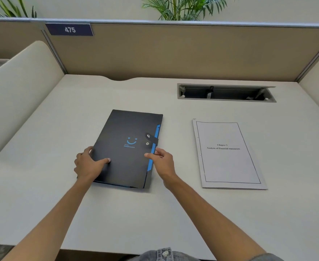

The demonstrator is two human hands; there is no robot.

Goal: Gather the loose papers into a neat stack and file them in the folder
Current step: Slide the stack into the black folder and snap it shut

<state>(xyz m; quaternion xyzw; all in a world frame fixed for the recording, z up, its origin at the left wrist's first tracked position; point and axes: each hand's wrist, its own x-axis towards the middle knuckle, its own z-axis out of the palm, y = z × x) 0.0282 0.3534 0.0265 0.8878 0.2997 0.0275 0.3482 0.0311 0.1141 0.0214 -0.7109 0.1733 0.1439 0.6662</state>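
A black folder (124, 132) with a blue smiley print and blue inner edge lies closed on the desk, its snap strap (152, 138) lying across the right edge. My left hand (88, 163) rests flat on the folder's lower left corner, thumb on the cover. My right hand (163, 161) touches the folder's right edge below the strap, with the thumb on the cover and the fingers at the blue edge. A stack of white papers (228, 155) with a printed title page lies flat to the right, apart from both hands.
The white desk (60, 204) is enclosed by tan partition walls (173, 53) at the back and cream side panels. An open cable tray slot (226, 94) sits at the back right. A "475" sign and plants are behind the partition.
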